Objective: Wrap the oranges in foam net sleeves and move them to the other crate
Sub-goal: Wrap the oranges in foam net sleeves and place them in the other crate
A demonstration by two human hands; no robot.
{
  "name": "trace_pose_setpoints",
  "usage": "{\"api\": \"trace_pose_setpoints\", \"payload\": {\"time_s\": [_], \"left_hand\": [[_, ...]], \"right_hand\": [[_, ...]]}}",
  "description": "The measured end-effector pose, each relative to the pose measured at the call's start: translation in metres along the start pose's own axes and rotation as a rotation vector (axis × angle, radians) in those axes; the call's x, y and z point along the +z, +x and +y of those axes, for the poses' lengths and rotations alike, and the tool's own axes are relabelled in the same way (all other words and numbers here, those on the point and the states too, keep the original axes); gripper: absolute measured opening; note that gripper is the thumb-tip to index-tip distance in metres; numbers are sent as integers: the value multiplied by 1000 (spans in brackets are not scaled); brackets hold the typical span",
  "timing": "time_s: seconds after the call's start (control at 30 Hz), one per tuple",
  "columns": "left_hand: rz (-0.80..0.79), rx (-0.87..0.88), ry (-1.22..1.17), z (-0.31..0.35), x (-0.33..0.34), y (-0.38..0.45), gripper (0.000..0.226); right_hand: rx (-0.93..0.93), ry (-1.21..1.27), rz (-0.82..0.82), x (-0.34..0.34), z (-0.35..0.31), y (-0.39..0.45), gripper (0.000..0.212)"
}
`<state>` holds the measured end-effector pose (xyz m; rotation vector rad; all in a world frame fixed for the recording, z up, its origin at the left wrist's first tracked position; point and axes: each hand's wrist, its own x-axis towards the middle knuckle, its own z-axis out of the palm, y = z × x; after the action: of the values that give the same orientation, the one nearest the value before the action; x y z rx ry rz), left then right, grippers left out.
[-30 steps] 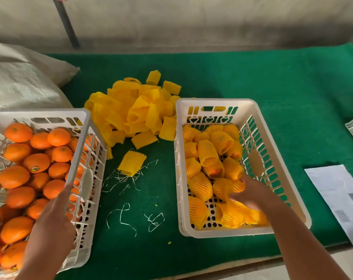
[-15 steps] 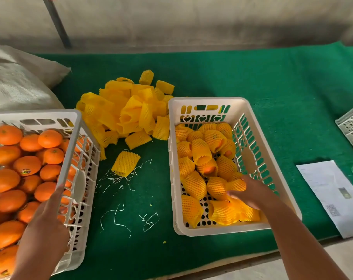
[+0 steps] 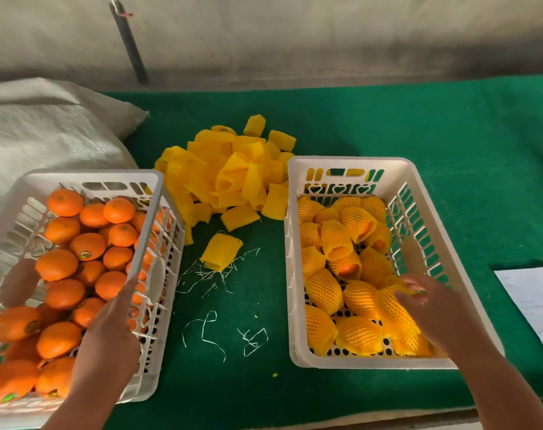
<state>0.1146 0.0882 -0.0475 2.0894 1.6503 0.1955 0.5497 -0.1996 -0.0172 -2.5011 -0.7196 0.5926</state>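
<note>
Oranges [image 3: 57, 263] fill the white crate [image 3: 158, 193] at the green tabletop's [image 3: 419, 125] front left corner, where the left hand [image 3: 108, 339] hangs over its right rim, fingers extended, holding nothing. Toward the front right, the right hand [image 3: 431, 305] hovers loose-fingered over netted fruit [image 3: 324, 291] in the second crate [image 3: 347, 164]. Spare yellow foam sleeves [image 3: 229, 175] lie heaped between the crates.
</note>
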Motion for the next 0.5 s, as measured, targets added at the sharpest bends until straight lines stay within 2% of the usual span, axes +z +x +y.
{"api": "trace_pose_setpoints", "payload": {"time_s": [0.13,0.2,0.33,0.5], "left_hand": [[-24,16,-63,10,-2,-7,106],[-30,19,-73,12,-3,-9,114],[7,21,-160,16,-9,-11,122],[24,6,-171,18,-9,-11,108]], "right_hand": [[-213,61,31,17,-59,-13,31],[-302,118,-9,32,-96,-17,27],[-454,135,-63,70,-162,-17,27],[-605,5,-227,126,-227,7,32]]}}
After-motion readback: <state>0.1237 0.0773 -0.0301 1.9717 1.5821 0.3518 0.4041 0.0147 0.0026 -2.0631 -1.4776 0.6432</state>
